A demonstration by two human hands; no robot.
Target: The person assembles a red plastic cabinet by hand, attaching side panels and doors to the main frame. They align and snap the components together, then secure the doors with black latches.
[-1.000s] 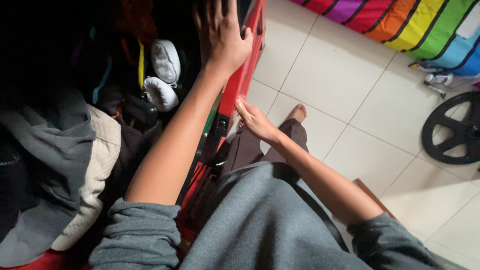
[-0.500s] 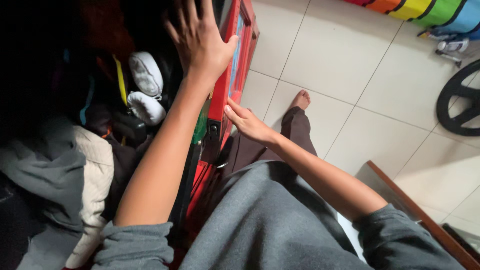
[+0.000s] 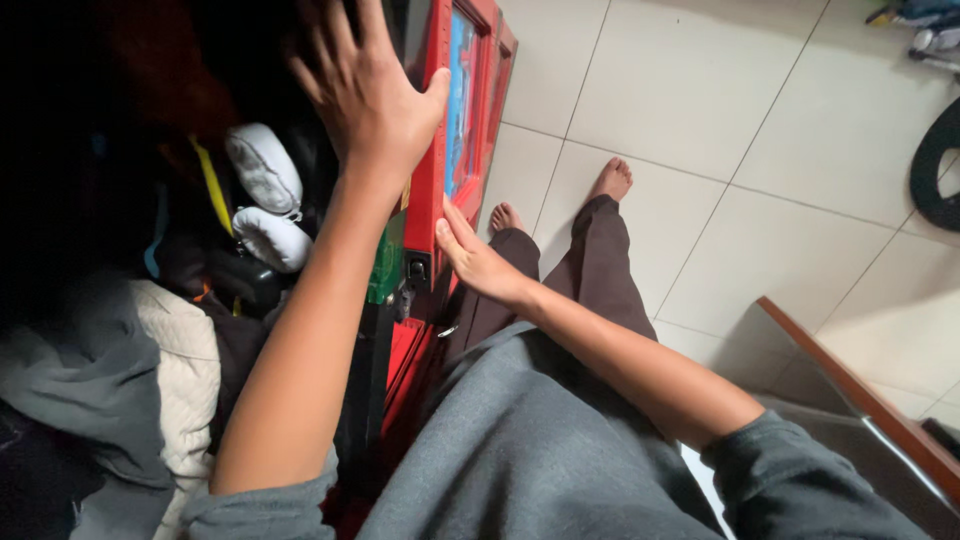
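The left hand (image 3: pixel 365 95) is held up with its fingers spread wide. Nothing is held in its grip; only the thumb is pressed against the edge of the red door (image 3: pixel 432 150). The door is seen edge-on, just beside the open, dark cupboard (image 3: pixel 120 120). On the door's front a blue picture panel (image 3: pixel 462 100) is framed in red. A green patch (image 3: pixel 385 262) is seen lower on the door's edge, with a small black latch (image 3: pixel 417 269) next to it.

The right hand (image 3: pixel 478 262) is laid flat against the lower part of the door, fingers straight and together, with nothing gripped.

Inside the cupboard, two white padded things (image 3: pixel 265 205) are seen beside a yellow strap (image 3: pixel 210 185). Grey and cream clothes (image 3: pixel 120 380) are piled below. Bare feet (image 3: pixel 610 180) are planted on the pale tiled floor (image 3: pixel 720 120).
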